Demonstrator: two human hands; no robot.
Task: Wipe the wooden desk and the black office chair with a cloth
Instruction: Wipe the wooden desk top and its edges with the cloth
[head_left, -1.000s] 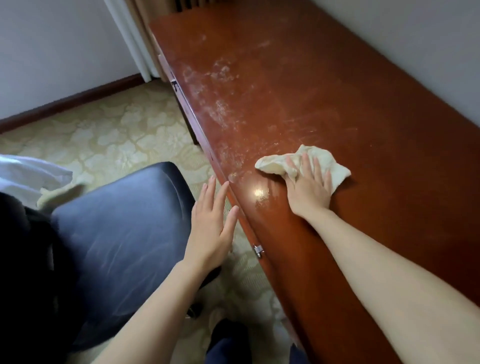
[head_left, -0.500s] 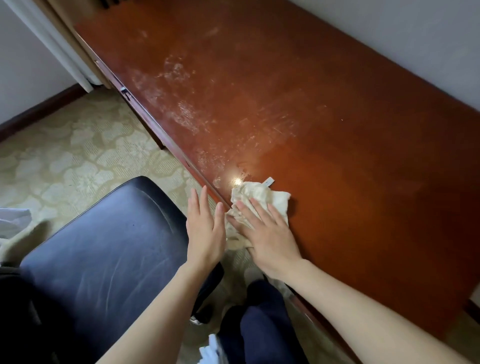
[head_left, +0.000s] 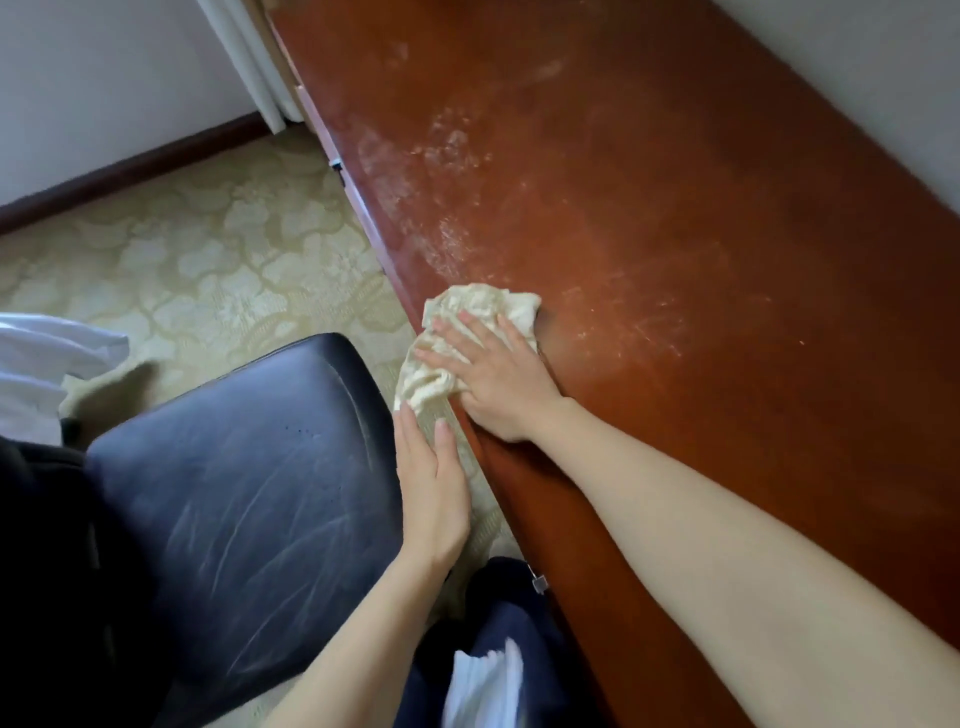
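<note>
At frame centre the right hand (head_left: 493, 374) presses a cream cloth (head_left: 478, 306) on the front edge of the wooden desk (head_left: 675, 234), grip wide, fingers spread flat. The left hand (head_left: 434, 488), grip wide and empty, hovers beside the black office chair (head_left: 234, 467), lower left.

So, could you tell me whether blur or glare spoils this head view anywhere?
Head view: soft light, no glare on the wooden desk; the black chair seat shows pale sheen streaks; the white object by the knee is motion-blurred; the right hand and cloth are fairly sharp.
</note>
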